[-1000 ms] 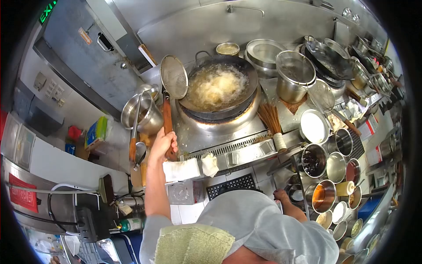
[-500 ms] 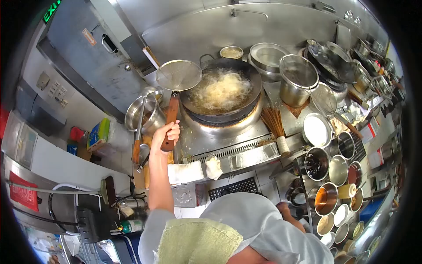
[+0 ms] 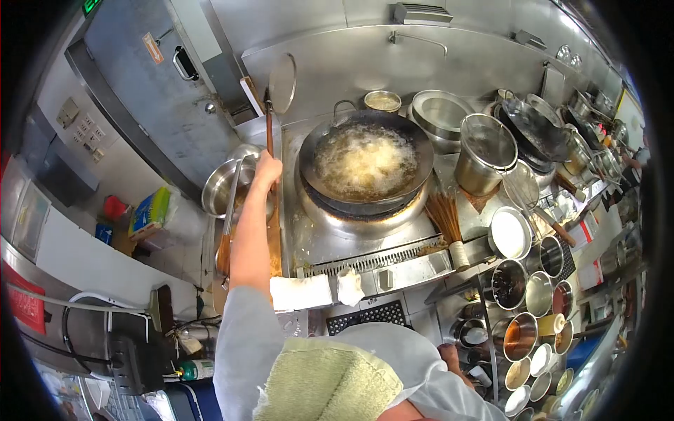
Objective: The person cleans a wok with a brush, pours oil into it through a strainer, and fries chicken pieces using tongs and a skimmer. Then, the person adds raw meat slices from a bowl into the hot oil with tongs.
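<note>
Frying under way: a pale yellow, rough-edged food mass (image 3: 368, 161) sits in bubbling oil (image 3: 334, 167) inside a large round black metal wok (image 3: 423, 156), which stands on a round steel burner ring (image 3: 365, 226) set in the steel worktop (image 3: 309, 247). Left hand (image 3: 268, 170) is closed round the brown wooden handle of a round wire-mesh skimmer (image 3: 283, 84); the mesh is up at the wok's far left, turned nearly edge-on, apart from wok and oil. No food visible on the mesh, so nothing is lifted out at this moment; all visible food is in the oil. Doneness: can't tell, bubbles blur it. Right hand (image 3: 449, 355) is low by the person's side, near some round steel pans (image 3: 473, 335), partly hidden; can't tell how open it is or whether it has hold of anything. Tied bamboo brush (image 3: 442, 216) lies right of the wok, untouched.
</note>
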A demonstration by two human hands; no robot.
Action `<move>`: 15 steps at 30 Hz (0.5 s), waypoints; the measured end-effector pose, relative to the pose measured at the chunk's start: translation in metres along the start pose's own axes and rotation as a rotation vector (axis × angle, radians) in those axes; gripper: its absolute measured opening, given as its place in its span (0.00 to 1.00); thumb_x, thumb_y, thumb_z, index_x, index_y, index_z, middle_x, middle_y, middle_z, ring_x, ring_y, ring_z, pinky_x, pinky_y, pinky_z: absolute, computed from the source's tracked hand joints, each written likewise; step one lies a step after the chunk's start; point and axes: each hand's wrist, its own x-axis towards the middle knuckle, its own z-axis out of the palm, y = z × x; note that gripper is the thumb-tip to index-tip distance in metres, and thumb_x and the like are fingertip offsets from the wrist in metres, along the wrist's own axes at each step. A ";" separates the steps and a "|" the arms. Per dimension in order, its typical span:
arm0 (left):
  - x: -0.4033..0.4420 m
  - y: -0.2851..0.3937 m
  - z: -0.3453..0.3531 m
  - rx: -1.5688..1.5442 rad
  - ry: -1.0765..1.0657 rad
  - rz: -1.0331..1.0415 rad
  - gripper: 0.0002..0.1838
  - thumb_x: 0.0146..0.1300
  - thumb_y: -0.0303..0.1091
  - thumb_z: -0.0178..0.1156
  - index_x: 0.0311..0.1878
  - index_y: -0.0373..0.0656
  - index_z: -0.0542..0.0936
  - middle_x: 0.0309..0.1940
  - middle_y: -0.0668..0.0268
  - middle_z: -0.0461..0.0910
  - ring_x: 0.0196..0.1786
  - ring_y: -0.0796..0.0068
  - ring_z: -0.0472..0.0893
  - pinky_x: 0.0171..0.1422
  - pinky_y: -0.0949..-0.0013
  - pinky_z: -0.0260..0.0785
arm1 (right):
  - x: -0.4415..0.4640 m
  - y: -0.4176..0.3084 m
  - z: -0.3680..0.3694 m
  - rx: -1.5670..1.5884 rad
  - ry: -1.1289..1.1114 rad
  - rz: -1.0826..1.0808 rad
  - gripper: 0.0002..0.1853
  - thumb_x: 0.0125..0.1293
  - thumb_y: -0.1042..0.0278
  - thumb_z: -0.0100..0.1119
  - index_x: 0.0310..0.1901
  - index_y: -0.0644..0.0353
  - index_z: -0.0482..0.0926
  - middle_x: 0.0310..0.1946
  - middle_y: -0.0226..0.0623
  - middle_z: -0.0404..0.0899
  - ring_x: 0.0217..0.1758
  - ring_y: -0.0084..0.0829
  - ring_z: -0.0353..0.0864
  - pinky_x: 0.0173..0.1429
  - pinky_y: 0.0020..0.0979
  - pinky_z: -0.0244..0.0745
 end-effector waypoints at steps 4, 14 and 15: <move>0.050 -0.063 0.045 0.487 -0.156 -0.036 0.15 0.56 0.31 0.54 0.41 0.30 0.80 0.47 0.40 0.77 0.54 0.51 0.78 0.57 0.58 0.71 | -0.037 -0.039 -0.005 0.313 0.068 0.226 0.09 0.62 0.69 0.52 0.36 0.63 0.80 0.25 0.41 0.82 0.23 0.34 0.83 0.24 0.35 0.78; 0.046 -0.105 0.066 0.297 -0.300 -0.200 0.13 0.53 0.27 0.48 0.25 0.28 0.79 0.21 0.45 0.80 0.25 0.55 0.84 0.34 0.58 0.75 | 0.047 0.145 0.092 -0.561 0.107 -0.319 0.11 0.54 0.59 0.57 0.28 0.56 0.85 0.34 0.42 0.83 0.36 0.39 0.85 0.39 0.38 0.79; 0.046 -0.107 0.063 0.249 -0.275 -0.225 0.13 0.53 0.27 0.48 0.24 0.28 0.79 0.22 0.45 0.80 0.25 0.55 0.83 0.32 0.57 0.74 | 0.036 0.135 0.078 -0.408 0.162 -0.282 0.11 0.53 0.60 0.57 0.28 0.56 0.85 0.34 0.42 0.83 0.36 0.39 0.85 0.40 0.38 0.79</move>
